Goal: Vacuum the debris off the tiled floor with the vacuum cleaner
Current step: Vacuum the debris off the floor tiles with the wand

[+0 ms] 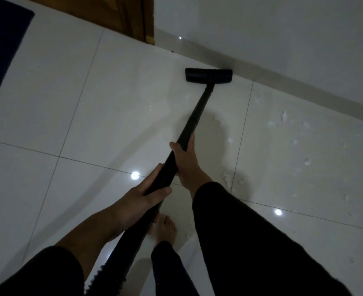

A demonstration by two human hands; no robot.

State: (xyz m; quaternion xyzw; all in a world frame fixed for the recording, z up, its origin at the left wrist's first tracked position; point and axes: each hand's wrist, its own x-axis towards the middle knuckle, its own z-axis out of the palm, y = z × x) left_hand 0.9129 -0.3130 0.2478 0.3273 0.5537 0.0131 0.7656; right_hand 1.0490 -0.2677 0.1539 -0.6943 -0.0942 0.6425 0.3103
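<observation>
Vacuum wand runs from the person's waist out to the floor head, and both hands clamp it: the left hand wraps the lower stretch nearest the body, the right hand curls round it just beyond. A bare foot stands under the wand. The step in hand looks like a forward stroke, with the head resting on the tiles right against the skirting. White debris lies scattered well to the right, with a clump near the right wrist, so the next move likely calls for pulling back and swinging right. A wooden door frame and dark mat sit farther left, clear of that path.
</observation>
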